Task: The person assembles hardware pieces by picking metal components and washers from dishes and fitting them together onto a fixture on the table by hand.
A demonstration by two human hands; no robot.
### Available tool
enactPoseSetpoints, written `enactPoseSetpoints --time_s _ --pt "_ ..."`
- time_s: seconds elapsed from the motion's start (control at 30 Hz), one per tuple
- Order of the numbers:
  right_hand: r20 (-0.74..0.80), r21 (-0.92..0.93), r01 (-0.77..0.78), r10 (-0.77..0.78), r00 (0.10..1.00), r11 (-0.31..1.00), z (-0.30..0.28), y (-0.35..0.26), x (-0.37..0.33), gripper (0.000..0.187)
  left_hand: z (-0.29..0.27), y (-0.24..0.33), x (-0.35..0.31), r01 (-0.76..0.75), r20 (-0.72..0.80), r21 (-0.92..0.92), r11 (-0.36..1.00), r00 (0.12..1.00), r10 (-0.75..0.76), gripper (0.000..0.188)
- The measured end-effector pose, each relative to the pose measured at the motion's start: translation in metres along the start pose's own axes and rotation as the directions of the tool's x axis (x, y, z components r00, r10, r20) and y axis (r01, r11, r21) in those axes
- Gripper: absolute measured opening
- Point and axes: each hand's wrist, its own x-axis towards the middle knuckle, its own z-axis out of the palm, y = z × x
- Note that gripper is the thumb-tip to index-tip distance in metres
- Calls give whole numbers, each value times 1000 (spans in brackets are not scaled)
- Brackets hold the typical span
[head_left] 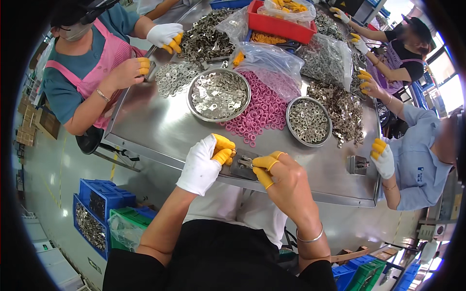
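Observation:
My left hand [204, 162], in a white glove with yellow fingertips, is closed in a pinch at the table's front edge. Whatever lies between its fingertips is too small to make out. My right hand [289, 182], bare apart from yellow finger covers, closes its thumb and finger on the right end of a small silvery metal part [245, 162]. That part rests over a dark flat metal block [241, 170], between my two hands. Beyond them lie a steel bowl [194, 107] of flat metal pieces, a pile of pink rings [257, 111] and a smaller steel bowl [290, 127] of metal rings.
Around the steel table [160, 131], several co-workers handle parts at both sides. Loose metal parts [206, 36], clear plastic bags [272, 60] and a red bin [281, 26] crowd the far side. Another small fixture [358, 165] stands at right. Blue crates [92, 213] sit on the floor at left.

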Motion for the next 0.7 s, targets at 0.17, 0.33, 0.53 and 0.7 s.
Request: enactPoseSetpoints --time_s 0.17,0.33,0.53,0.7 --pt "-60 -132 124 -133 989 984 -2 0 -3 21 2 4 0 -247 83 198 949 968 235 18" --pt "-307 -115 -22 -14 952 993 -20 25 11 23 9 14 14 -469 311 360 806 875 371 20" --pt "-237 -384 154 -258 937 910 -2 39 23 29 21 20 17 -387 349 650 653 916 196 19" --pt "39 -134 81 -76 996 988 7 42 24 22 18 10 12 -306 272 569 763 946 176 22"
